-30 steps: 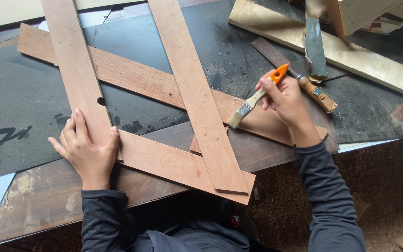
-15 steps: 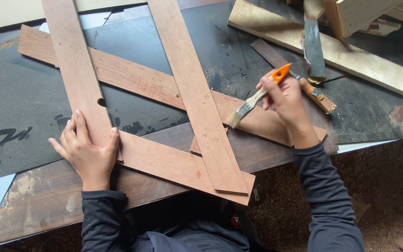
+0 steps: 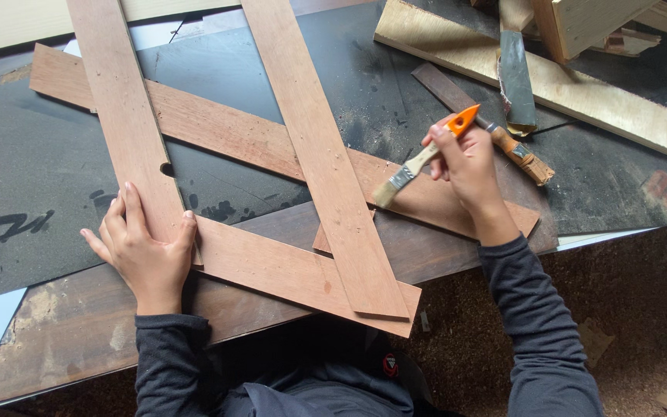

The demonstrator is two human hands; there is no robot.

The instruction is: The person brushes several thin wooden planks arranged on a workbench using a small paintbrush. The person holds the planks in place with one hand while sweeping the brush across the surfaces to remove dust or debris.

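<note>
Head view, looking down on a dark worktop (image 3: 55,170) with a worn brown front edge.

Right hand (image 3: 468,166) — fingers clamped on a small flat paintbrush (image 3: 418,164), orange handle end up, pale bristles down and touching the long crosswise plank (image 3: 256,147) just right of the point where the right-hand upright plank (image 3: 326,162) crosses over it.

Left hand (image 3: 144,251) — fingers spread and flat, pressing the lower end of the left-hand upright plank (image 3: 125,123) near the worktop's front edge; it grips nothing.

Planks: reddish-brown, thin, straight-edged, laid as a loose lattice — two running away from the front edge, two lying across beneath them. The lower cross plank (image 3: 287,270) overhangs the front edge slightly.

Progress, as a judgement: no wet or darker coated patch is distinguishable on any plank, so brushing appears to be at an early stage; most surfaces look dry and matt.

Far right corner: pale timber offcuts (image 3: 580,85), plus a scraper-like blade (image 3: 517,77).
</note>
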